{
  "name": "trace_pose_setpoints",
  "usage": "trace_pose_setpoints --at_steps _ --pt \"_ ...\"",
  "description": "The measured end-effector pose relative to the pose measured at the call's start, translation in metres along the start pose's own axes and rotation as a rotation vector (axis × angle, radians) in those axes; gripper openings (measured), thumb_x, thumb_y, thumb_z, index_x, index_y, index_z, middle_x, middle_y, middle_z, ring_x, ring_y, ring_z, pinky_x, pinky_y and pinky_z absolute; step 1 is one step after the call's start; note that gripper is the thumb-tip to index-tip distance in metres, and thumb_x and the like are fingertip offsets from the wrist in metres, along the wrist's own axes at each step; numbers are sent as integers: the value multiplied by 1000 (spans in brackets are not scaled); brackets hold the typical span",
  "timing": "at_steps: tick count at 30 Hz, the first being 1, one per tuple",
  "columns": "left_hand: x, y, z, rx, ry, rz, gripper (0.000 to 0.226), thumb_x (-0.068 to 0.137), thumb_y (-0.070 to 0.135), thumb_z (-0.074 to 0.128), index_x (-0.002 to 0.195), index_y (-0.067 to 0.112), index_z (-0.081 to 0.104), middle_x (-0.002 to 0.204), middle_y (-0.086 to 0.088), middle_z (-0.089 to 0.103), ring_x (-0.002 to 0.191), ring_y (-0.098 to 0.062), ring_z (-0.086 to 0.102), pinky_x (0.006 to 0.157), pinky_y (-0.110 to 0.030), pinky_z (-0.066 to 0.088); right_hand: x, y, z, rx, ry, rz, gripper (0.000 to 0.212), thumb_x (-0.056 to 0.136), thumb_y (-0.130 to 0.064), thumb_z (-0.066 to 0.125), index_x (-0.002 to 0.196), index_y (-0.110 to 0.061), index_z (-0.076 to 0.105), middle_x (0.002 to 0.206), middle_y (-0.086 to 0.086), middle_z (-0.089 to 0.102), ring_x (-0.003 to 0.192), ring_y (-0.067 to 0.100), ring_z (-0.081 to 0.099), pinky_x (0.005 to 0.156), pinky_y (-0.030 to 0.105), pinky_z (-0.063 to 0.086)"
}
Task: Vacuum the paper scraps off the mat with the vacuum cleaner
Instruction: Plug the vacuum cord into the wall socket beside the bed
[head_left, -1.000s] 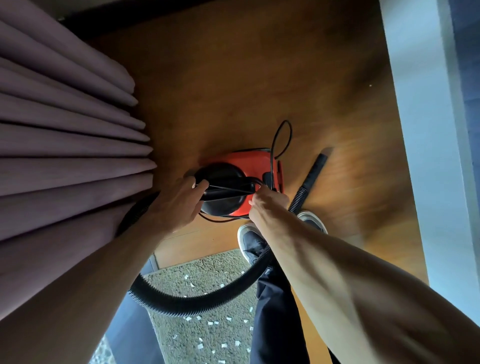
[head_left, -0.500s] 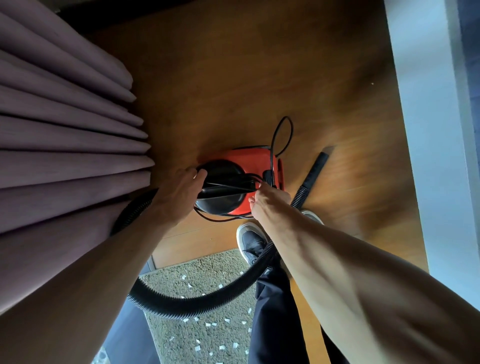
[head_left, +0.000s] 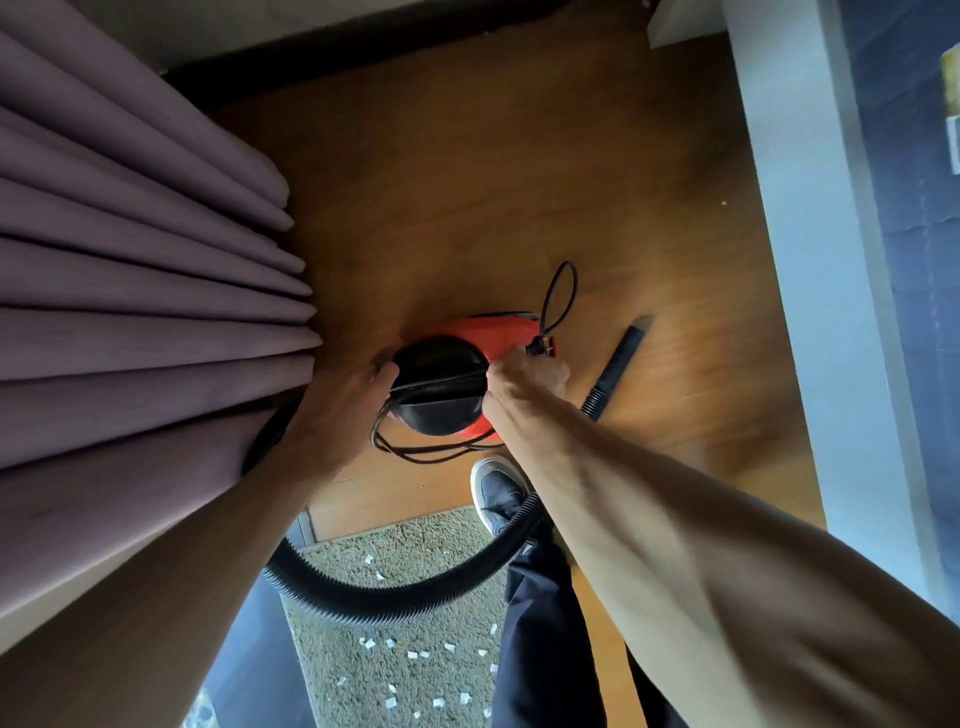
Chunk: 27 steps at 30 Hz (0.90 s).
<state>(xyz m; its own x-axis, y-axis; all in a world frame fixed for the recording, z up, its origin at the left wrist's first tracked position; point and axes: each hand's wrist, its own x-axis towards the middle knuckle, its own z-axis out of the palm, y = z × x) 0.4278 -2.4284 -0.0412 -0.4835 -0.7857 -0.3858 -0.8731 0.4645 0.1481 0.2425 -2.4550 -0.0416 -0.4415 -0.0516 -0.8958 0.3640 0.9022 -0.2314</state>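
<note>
**Both hands on the vacuum cleaner; cord slack grown since a second ago**

Vacuum cleaner (head_left: 470, 384) — red body, black domed top — sits on the wooden floor (head_left: 467, 171) just beyond the mat (head_left: 415, 551), beside the purple curtain (head_left: 130, 291).

Left hand (head_left: 337, 410): flat against the left side of the black dome, fingers (head_left: 382, 374) spread and touching it, not wrapped round anything. Placement much as in the earlier frames.

Right hand (head_left: 524, 376): over the right end of the body, fingers curled around the black power cord (head_left: 558, 296) near its plug (exact pinch hidden by the knuckles). Compared with a second ago this hand has shifted up and to the right along the body, and the cord loops lying on the floor in front of the cleaner hang looser and wider.

Hose (head_left: 415, 597): ribbed, black, sweeping in an arc over the mat and across a dark shoe (head_left: 496, 493); its nozzle (head_left: 621, 358) lies on the floor right of the cleaner — unchanged.

Paper scraps (head_left: 415, 654): small white bits scattered over the mat, untouched.
</note>
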Motion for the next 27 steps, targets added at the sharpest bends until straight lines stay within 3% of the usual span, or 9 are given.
trace_pose_setpoints --at_steps 2,4,7,10,14,19,22,24,27 --pt "-7 -3 -5 -222 -26 -102 16 77 -9 64 83 5 59 66 -11 60 54 -27 54 51 -29 47 -8 -12 6 2 117 -120 30 95 -17 56 122 -4 60 116 15 66 107 30 64 86 32 53" --pt "-14 -1 -13 -391 11 -160 9 93 3 59 85 7 55 72 -7 59 61 -22 53 57 -27 45 -22 -27 11 1 123 -288 23 94 -23 56 110 -10 68 105 11 71 96 30 68 81 36 56" --pt "-11 8 -31 -675 -51 -214 11 95 7 62 86 9 56 75 -4 60 67 -17 53 63 -30 37 -42 -60 11 -90 41 -515 23 93 -29 55 88 -12 70 81 4 69 76 26 68 61 33 52" --pt "0 24 -63 -875 -57 -240 13 96 7 60 85 11 55 76 -6 62 70 -21 60 66 -35 46 -71 -103 5 -129 18 -685 26 94 -27 57 72 -14 64 70 0 66 63 21 65 52 31 52" --pt "17 51 -113 -1028 -29 -259 13 96 1 60 86 9 56 75 -4 62 72 -18 62 70 -30 48 -110 -152 -15 -159 -1 -901 25 97 -29 55 72 -24 59 77 -3 69 70 18 68 63 38 59" --pt "35 86 -172 -1052 20 -250 25 97 8 61 80 26 54 79 2 68 85 -22 70 85 -34 53 -151 -204 -46 -105 10 -993 18 96 -37 56 87 -23 64 83 -5 71 77 15 69 71 39 60" --pt "41 104 -215 -1073 80 -245 21 96 8 62 83 24 58 80 2 69 85 -17 70 87 -36 57 -186 -243 -72 -65 10 -1048 18 96 -34 57 88 -19 62 88 -1 72 81 17 69 73 37 59" --pt "47 113 -246 -1070 107 -257 10 97 13 62 87 16 62 81 4 71 81 -7 70 83 -35 56 -213 -271 -91 -29 12 -1101 17 97 -30 58 83 -21 57 87 2 72 79 18 69 70 34 58" --pt "54 126 -302 -1063 79 -262 14 98 29 60 86 24 63 84 10 74 87 -3 70 87 -37 55 -254 -313 -117 28 7 -1169 18 97 -28 58 85 -15 61 83 2 72 75 17 69 69 34 59"
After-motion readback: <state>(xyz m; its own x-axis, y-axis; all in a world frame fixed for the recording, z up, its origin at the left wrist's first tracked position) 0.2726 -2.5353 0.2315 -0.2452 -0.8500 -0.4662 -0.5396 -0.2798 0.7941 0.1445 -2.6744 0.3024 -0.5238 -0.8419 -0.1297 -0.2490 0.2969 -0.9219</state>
